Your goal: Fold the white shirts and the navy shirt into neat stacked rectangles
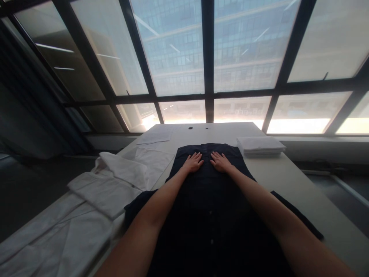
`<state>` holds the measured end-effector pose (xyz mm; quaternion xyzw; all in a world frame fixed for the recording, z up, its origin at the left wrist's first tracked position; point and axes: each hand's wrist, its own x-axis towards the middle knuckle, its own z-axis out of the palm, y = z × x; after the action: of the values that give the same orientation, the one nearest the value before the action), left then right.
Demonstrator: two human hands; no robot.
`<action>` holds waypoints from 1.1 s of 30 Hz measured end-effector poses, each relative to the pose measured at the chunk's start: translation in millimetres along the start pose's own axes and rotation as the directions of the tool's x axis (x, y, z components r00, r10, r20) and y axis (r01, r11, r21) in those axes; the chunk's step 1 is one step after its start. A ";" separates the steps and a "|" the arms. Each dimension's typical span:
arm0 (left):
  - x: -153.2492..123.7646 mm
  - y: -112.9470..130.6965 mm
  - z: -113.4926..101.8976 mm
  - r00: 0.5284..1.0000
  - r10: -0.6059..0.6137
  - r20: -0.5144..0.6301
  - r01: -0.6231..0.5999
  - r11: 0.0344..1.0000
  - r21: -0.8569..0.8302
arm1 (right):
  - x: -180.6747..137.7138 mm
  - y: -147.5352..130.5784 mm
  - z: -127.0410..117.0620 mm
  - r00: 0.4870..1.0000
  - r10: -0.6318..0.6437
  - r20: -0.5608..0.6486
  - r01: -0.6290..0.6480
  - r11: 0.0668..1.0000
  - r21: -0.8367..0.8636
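Note:
A dark navy shirt [210,207] lies spread flat along the white table [288,177], buttons up its middle. My left hand [193,162] rests palm down on the shirt's far end, fingers stretched out. My right hand [219,161] lies flat beside it, a little to the right, fingers spread too. Both hands press on the cloth and hold nothing.
White garments [109,181] lie in a loose heap along the table's left side. A folded white stack [259,145] sits at the far right. A sheet of paper [155,136] and two small dark dots lie at the far end. Tall windows rise behind.

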<state>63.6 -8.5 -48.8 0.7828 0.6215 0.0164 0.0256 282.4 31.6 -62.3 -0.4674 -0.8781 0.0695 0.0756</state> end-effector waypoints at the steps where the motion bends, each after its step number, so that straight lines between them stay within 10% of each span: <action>1: 2.4 -11.1 -2.0 1.000 -0.025 0.000 0.025 1.000 0.000 | 3.4 10.7 -1.6 1.000 0.027 0.000 -0.027 1.000 -0.002; 9: 24.7 -83.8 -13.8 0.965 -0.262 0.020 0.262 0.965 0.003 | 18.6 83.9 -10.2 0.962 0.272 -0.036 -0.273 0.962 -0.017; 15: 48.6 -47.3 -12.4 0.982 -0.189 -0.021 0.189 0.982 -0.005 | 30.6 63.8 -12.8 0.943 0.303 -0.135 -0.311 0.950 -0.038; 21: 68.6 3.9 2.7 0.999 0.042 -0.003 -0.042 0.999 -0.030 | 56.8 19.5 -3.8 0.999 -0.028 -0.042 0.028 1.000 0.000; 33: 57.7 -57.7 -16.0 0.979 -0.205 -0.010 0.204 0.979 -0.024 | 44.4 93.9 -16.0 0.943 0.324 -0.079 -0.326 0.945 -0.017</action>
<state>19.7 61.0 -36.6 0.7143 0.6986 0.0256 0.0323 337.2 121.3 -61.7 -0.6092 -0.7864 0.0506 0.0891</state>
